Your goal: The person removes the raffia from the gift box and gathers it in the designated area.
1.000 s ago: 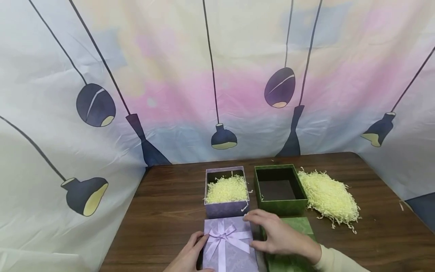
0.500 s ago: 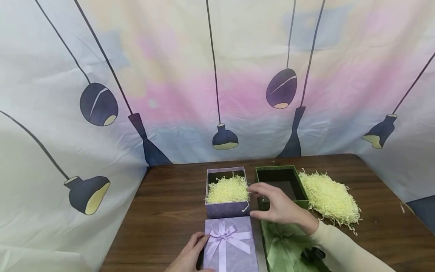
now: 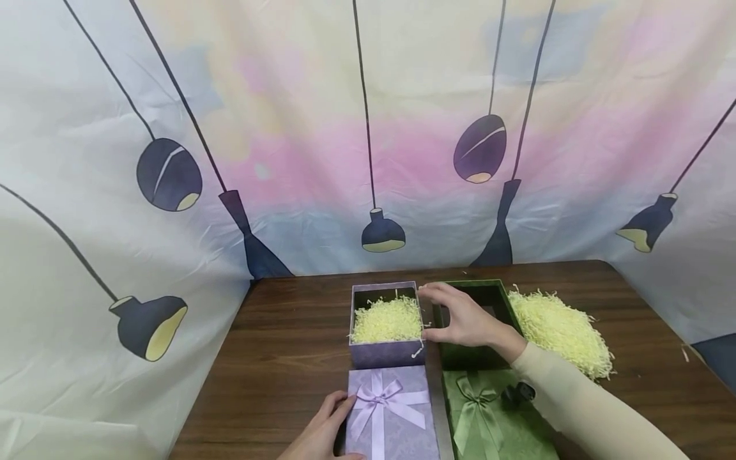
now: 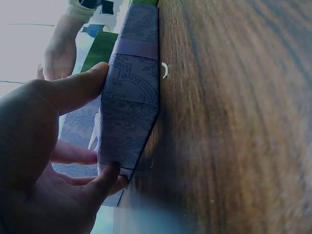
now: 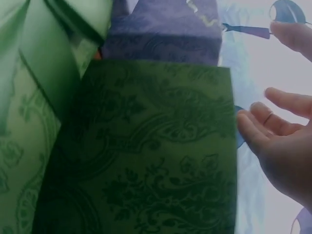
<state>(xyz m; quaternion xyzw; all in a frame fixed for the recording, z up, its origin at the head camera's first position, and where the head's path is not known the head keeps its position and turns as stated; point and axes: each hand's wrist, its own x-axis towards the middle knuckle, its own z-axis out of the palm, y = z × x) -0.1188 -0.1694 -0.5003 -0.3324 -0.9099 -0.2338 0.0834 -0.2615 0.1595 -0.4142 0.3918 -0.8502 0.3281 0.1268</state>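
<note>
A lavender gift box lid (image 3: 399, 441) with a ribbon bow lies at the front of the table. My left hand (image 3: 322, 428) grips its left front part; in the left wrist view the thumb and bent fingers touch the lid's edges. Behind it stands the lavender box (image 3: 386, 356), holding pale yellow paper shreds (image 3: 386, 321). My right hand (image 3: 457, 316) hovers over the green box (image 3: 471, 358), its spread fingers close to the lavender box's right wall. Nothing is between those fingers in the right wrist view, where the hand (image 5: 287, 146) appears beyond the green box.
A green lid (image 3: 512, 421) with a bow lies before the green box, under my right forearm. To the right sits a loose heap of yellow shreds (image 3: 563, 332). A printed curtain (image 3: 310, 243) hangs behind the brown wooden table (image 3: 264, 377).
My right hand has moved away from the lavender lid, forward to beside the lavender box, above the green box. The left hand stays on the lid.
</note>
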